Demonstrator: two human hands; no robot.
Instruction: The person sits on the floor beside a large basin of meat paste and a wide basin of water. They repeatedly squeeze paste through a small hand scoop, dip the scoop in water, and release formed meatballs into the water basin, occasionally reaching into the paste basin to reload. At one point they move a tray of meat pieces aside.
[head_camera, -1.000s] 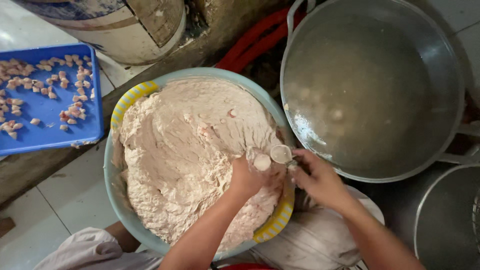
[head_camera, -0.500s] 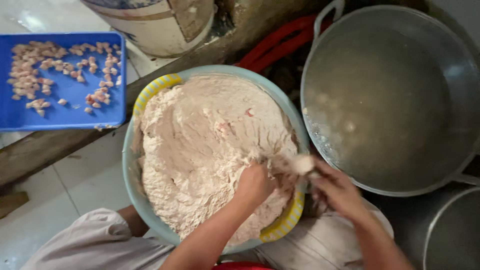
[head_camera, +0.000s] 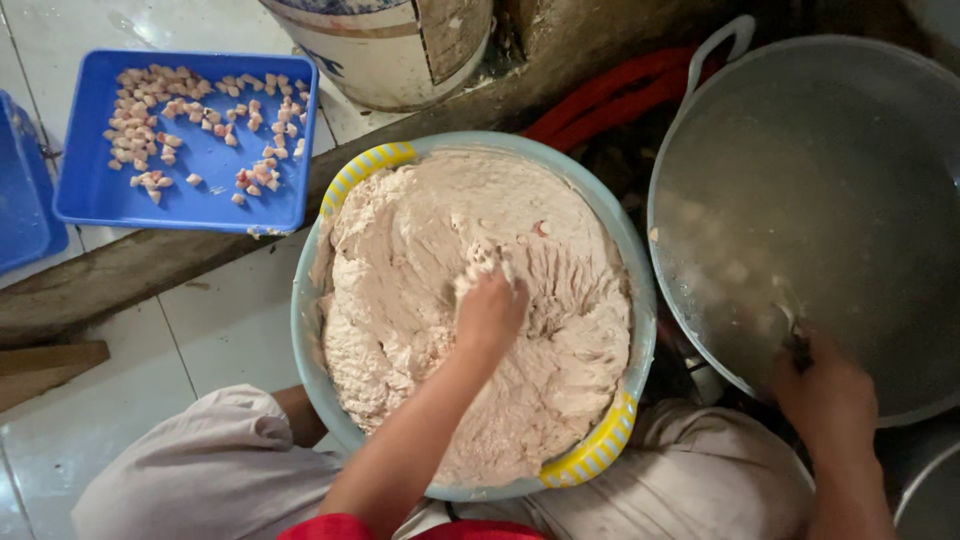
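A light-blue basin (head_camera: 306, 310) with yellow handles sits between my knees, heaped with pale pink paste (head_camera: 400, 280). My left hand (head_camera: 490, 312) is dug into the middle of the paste, fingers curled around a lump of it. My right hand (head_camera: 830, 400) is off to the right at the near rim of a big metal pot (head_camera: 668, 180) of cloudy water. It grips a metal spoon (head_camera: 786, 318) whose bowl dips into the water. Pale balls show faintly under the water's surface.
A blue tray (head_camera: 200, 210) with several small pink meat pieces (head_camera: 165, 110) lies at the upper left, beside another blue container (head_camera: 20, 200). A white bucket (head_camera: 390, 40) and a red hose (head_camera: 600, 95) are behind the basin. A second pot's rim (head_camera: 930, 490) shows at the lower right.
Both hands were together at the basin's right rim shaping a ball of paste. My right hand has moved to the pot with the spoon, and my left hand has moved back into the paste.
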